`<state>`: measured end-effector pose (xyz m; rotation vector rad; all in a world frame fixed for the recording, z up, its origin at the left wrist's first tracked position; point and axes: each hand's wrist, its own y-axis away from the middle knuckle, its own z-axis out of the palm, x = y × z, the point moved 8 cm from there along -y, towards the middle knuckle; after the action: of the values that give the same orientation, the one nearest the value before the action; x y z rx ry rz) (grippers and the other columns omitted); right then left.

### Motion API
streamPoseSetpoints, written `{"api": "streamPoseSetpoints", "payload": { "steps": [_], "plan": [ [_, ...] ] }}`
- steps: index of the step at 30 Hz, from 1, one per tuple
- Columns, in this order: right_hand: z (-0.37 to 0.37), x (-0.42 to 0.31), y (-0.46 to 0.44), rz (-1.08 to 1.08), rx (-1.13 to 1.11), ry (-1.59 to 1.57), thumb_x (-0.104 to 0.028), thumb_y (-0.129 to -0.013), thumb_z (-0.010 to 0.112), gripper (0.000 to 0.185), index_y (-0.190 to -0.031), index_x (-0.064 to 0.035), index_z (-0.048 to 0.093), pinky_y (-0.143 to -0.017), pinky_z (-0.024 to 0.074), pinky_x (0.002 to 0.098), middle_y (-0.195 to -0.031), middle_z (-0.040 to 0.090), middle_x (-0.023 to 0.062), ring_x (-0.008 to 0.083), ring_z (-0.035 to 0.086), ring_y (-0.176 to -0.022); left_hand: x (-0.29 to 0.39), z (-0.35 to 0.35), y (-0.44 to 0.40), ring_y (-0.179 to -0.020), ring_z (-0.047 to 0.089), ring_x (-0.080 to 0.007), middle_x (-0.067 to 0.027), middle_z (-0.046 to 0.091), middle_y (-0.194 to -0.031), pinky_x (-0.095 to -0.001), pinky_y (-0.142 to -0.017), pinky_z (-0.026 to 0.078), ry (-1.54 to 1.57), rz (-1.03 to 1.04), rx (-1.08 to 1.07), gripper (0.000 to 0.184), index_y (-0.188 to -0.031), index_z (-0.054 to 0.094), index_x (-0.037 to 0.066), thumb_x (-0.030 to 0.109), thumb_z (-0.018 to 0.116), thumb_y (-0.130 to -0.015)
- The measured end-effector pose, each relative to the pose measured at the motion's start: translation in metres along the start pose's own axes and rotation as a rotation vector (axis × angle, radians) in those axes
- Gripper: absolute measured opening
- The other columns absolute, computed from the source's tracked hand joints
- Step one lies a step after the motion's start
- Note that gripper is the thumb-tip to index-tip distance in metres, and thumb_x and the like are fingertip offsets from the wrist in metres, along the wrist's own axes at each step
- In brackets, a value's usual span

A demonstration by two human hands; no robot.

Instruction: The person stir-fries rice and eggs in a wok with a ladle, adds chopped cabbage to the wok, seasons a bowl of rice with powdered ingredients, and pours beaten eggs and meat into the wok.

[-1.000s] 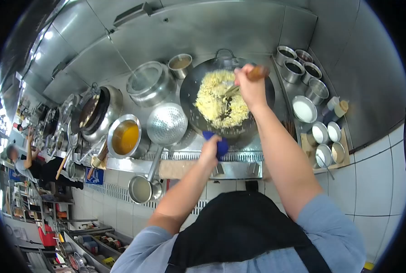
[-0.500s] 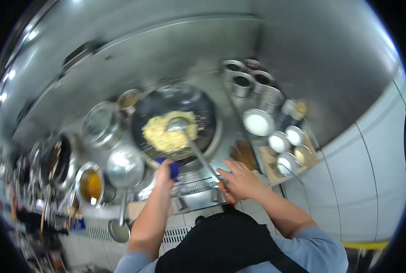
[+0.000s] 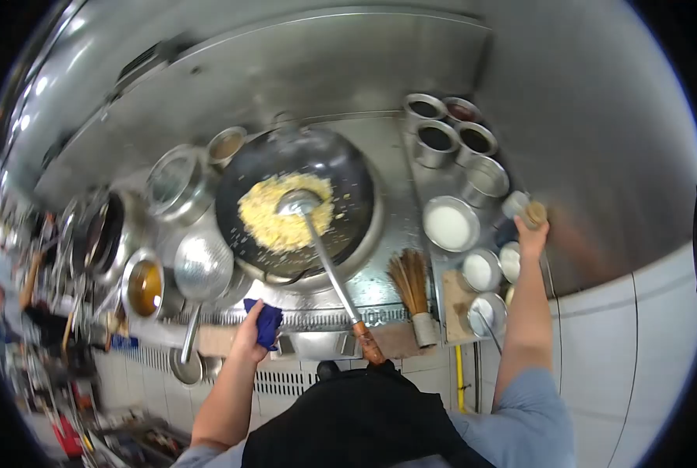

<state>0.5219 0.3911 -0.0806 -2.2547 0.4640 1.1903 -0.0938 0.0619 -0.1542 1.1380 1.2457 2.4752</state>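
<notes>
My left hand (image 3: pixel 247 339) is closed on a dark blue cloth (image 3: pixel 270 323) just in front of the stove edge. A black wok (image 3: pixel 348 175) holds yellow-and-white food (image 3: pixel 266 218), which looks like egg with rice. A steel ladle (image 3: pixel 323 257) lies with its bowl in that food, and its wooden handle points back to my apron, held by neither hand. At the far right, my right hand (image 3: pixel 533 238) has its fingers around a bottle with a tan cap (image 3: pixel 534 212). Most of the bottle's body is hidden from me.
Right of the wok stand a bamboo brush (image 3: pixel 411 285), a bowl of white contents (image 3: pixel 448 225) and several steel seasoning tins (image 3: pixel 436 140). On the left are a perforated strainer (image 3: pixel 203 267), a pot of orange liquid (image 3: pixel 144 288) and a glass-lidded pot (image 3: pixel 178 183).
My right hand has left the area beside the ladle handle and gone right to the tan-capped bottle. My left hand has drawn the cloth back from the wok's rim.
</notes>
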Motion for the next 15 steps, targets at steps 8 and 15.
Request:
{"api": "streamPoseSetpoints", "payload": {
  "steps": [8, 15],
  "plan": [
    [0.000, -0.005, -0.028, -0.106, -0.018, -0.351, -0.004, -0.071, 0.074, 0.053, -0.118, 0.0008, 0.051, -0.091, 0.0448, 0.0308, -0.114, 0.058, 0.0101, 0.0179, 0.057, -0.103, -0.007, -0.030, 0.035, -0.059, 0.058, -0.0144, -0.0047, 0.065, -0.081, -0.0257, -0.051, 0.048, 0.085, 0.066, 0.105, 0.029, -0.095, 0.060, 0.006, 0.033, 0.061, -0.087],
    [-0.059, -0.259, -0.011, -0.447, -0.031, -0.312, -0.021, -0.077, 0.073, 0.060, -0.126, 0.0012, 0.046, -0.096, 0.0388, 0.0318, -0.120, 0.054, 0.0119, 0.0200, 0.052, -0.109, -0.014, -0.056, 0.051, -0.062, 0.060, -0.0145, -0.0057, 0.065, -0.083, -0.0247, -0.052, 0.048, 0.156, 0.088, 0.040, 0.031, -0.099, 0.060, 0.004, 0.033, 0.061, -0.087]
  ]
}}
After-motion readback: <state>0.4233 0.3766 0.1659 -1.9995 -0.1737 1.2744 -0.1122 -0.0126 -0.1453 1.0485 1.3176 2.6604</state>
